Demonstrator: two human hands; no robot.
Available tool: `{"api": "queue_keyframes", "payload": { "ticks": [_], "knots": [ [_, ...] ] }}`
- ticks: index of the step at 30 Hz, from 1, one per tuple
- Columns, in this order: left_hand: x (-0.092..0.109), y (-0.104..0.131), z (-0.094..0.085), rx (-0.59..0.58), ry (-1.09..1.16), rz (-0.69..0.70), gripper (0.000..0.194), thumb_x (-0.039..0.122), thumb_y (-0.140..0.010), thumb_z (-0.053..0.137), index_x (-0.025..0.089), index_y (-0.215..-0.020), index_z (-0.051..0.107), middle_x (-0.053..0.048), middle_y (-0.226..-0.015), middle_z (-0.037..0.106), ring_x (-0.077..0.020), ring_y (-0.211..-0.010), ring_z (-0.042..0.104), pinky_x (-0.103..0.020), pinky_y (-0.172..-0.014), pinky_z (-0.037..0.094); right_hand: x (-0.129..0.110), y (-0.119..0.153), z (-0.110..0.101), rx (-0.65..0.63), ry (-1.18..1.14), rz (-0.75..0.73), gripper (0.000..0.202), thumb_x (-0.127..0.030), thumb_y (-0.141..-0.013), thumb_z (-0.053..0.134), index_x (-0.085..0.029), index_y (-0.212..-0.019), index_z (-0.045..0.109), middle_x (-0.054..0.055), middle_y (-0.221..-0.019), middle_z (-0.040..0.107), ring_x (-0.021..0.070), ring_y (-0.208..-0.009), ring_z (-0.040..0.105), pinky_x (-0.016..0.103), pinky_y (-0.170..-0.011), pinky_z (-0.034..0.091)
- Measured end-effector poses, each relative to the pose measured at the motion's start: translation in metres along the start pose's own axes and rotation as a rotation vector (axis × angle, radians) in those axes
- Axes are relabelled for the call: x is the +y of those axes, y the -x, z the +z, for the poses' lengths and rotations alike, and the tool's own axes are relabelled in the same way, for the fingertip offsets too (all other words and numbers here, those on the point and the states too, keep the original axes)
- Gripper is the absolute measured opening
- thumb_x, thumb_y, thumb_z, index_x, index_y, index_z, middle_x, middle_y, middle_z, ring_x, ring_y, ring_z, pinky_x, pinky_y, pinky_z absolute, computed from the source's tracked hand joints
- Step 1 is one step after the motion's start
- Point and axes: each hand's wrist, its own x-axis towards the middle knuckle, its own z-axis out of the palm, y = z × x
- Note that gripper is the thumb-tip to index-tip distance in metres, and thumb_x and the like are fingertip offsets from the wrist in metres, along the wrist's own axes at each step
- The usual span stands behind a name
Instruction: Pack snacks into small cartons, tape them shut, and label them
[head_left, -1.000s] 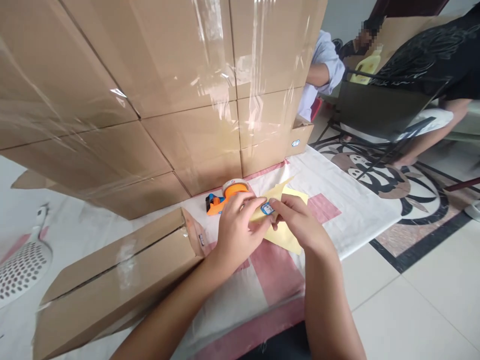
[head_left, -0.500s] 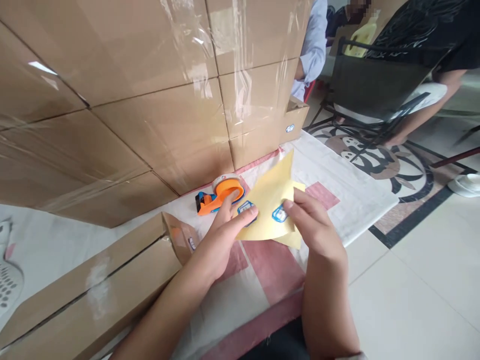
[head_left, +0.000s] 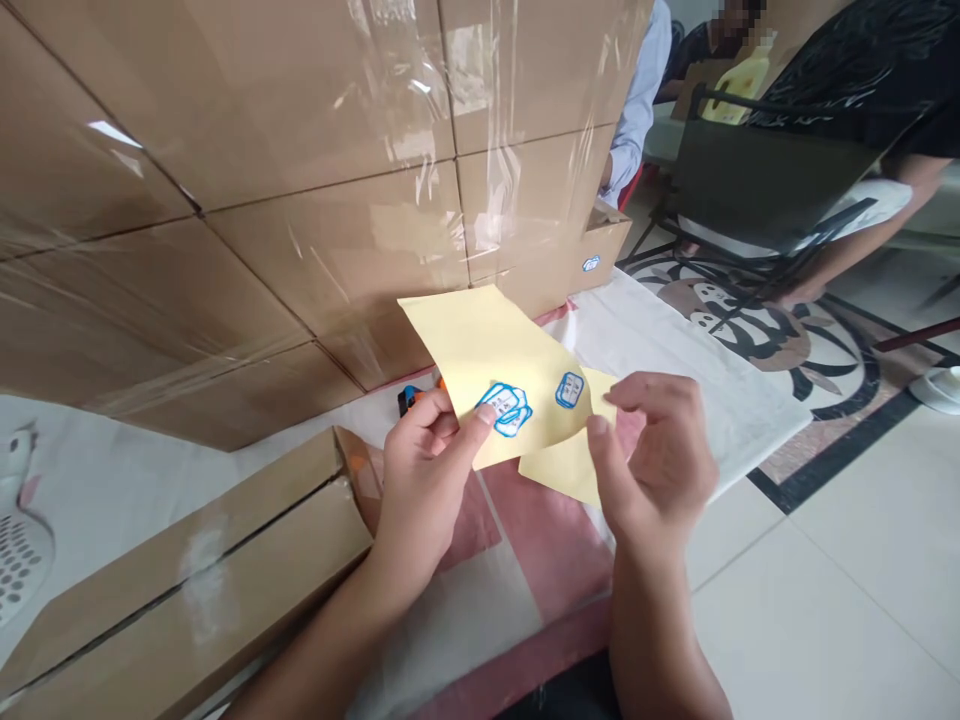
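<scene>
Brace the thin yellow paper sheet point(head_left: 484, 335) above the red-and-white cloth point(head_left: 712, 405): your left hand point(head_left: 425, 470) pinches it by the blue-edged white stickers point(head_left: 570, 390); your right hand point(head_left: 660, 460), fingertips narrowly parted, is beside its edge.

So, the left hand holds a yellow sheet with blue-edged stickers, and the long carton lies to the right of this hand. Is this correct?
Not quite: the long carton lies to the left of the left hand, as the head view shows. The rest is right: this hand holds a yellow sheet with blue-edged stickers.
</scene>
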Motion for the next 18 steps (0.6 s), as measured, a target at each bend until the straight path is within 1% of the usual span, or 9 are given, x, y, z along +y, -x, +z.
{"api": "queue_keyframes", "payload": {
  "ticks": [1, 2, 3, 5, 7, 9, 12, 15, 18],
  "knots": [
    [0.001, 0.001, 0.0, 0.0, -0.002, 0.001, 0.022, 0.04, -0.086, 0.081, 0.023, -0.099, 0.075, -0.005, -0.112, 0.079, -0.0243, -0.107, 0.073, -0.037, -0.093, 0.06, -0.005, 0.002, 0.0, -0.057, 0.03, -0.023, 0.007, -0.024, -0.091, 0.069, -0.026, -0.098, 0.067, 0.006, -0.099, 0.059, 0.0244, -0.097, 0.059, 0.043, -0.085, 0.049],
    [0.002, 0.002, 0.001, -0.004, -0.008, 0.001, 0.022, 0.04, -0.086, 0.081, 0.022, -0.096, 0.075, -0.005, -0.111, 0.079, -0.0241, -0.105, 0.073, -0.036, -0.092, 0.059, -0.01, 0.004, 0.0, -0.123, 0.041, -0.02, 0.004, -0.023, -0.092, 0.068, -0.026, -0.094, 0.069, 0.005, -0.097, 0.058, 0.0244, -0.096, 0.058, 0.044, -0.086, 0.048],
    [0.002, 0.003, 0.002, -0.012, -0.014, -0.003, 0.021, 0.041, -0.086, 0.08, 0.022, -0.094, 0.075, -0.005, -0.111, 0.078, -0.0238, -0.103, 0.073, -0.035, -0.09, 0.059, -0.013, 0.006, 0.001, -0.185, 0.045, -0.004, 0.004, -0.022, -0.093, 0.068, -0.026, -0.092, 0.071, 0.005, -0.097, 0.058, 0.0242, -0.096, 0.057, 0.044, -0.086, 0.048],
    [0.003, 0.004, 0.003, -0.029, -0.026, -0.011, 0.021, 0.043, -0.087, 0.079, 0.022, -0.091, 0.076, -0.005, -0.11, 0.078, -0.0232, -0.101, 0.072, -0.034, -0.086, 0.059, -0.018, 0.008, 0.004, -0.275, 0.058, 0.015, 0.005, -0.022, -0.092, 0.07, -0.026, -0.095, 0.072, 0.005, -0.099, 0.058, 0.0244, -0.098, 0.056, 0.044, -0.086, 0.048],
    [0.004, 0.005, 0.005, -0.04, -0.022, -0.02, 0.02, 0.042, -0.088, 0.078, 0.023, -0.093, 0.078, -0.004, -0.111, 0.078, -0.0229, -0.102, 0.071, -0.033, -0.086, 0.058, -0.02, 0.01, 0.008, -0.325, 0.085, 0.007, 0.012, -0.022, -0.091, 0.073, -0.025, -0.102, 0.072, 0.006, -0.101, 0.058, 0.025, -0.101, 0.056, 0.043, -0.085, 0.049],
    [0.005, 0.005, 0.006, -0.036, 0.012, -0.035, 0.018, 0.04, -0.088, 0.078, 0.024, -0.098, 0.079, -0.004, -0.111, 0.078, -0.0233, -0.107, 0.071, -0.034, -0.091, 0.058, -0.019, 0.011, 0.012, -0.316, 0.121, -0.041, 0.022, -0.022, -0.09, 0.075, -0.024, -0.111, 0.07, 0.007, -0.103, 0.058, 0.0252, -0.1, 0.056, 0.043, -0.084, 0.049],
    [0.007, 0.007, 0.008, -0.013, 0.082, -0.067, 0.021, 0.037, -0.088, 0.079, 0.024, -0.104, 0.079, -0.005, -0.111, 0.078, -0.0245, -0.113, 0.071, -0.035, -0.096, 0.057, -0.016, 0.013, 0.017, -0.232, 0.145, -0.146, 0.033, -0.022, -0.09, 0.076, -0.025, -0.121, 0.063, 0.007, -0.107, 0.058, 0.0254, -0.1, 0.057, 0.044, -0.083, 0.051],
    [0.007, 0.01, 0.01, -0.003, 0.094, -0.066, 0.024, 0.038, -0.088, 0.079, 0.022, -0.106, 0.078, -0.007, -0.111, 0.078, -0.0252, -0.112, 0.071, -0.034, -0.092, 0.057, -0.014, 0.014, 0.018, -0.203, 0.067, -0.199, 0.034, -0.019, -0.092, 0.074, -0.026, -0.122, 0.061, 0.006, -0.106, 0.06, 0.0251, -0.1, 0.06, 0.043, -0.081, 0.053],
    [0.004, 0.012, 0.01, -0.001, 0.031, -0.013, 0.022, 0.04, -0.088, 0.078, 0.021, -0.1, 0.079, -0.007, -0.108, 0.078, -0.0244, -0.108, 0.071, -0.033, -0.09, 0.058, -0.015, 0.015, 0.017, -0.198, -0.01, -0.166, 0.029, -0.018, -0.092, 0.073, -0.026, -0.118, 0.064, 0.006, -0.106, 0.059, 0.0243, -0.099, 0.061, 0.043, -0.082, 0.055]
  ]
}}
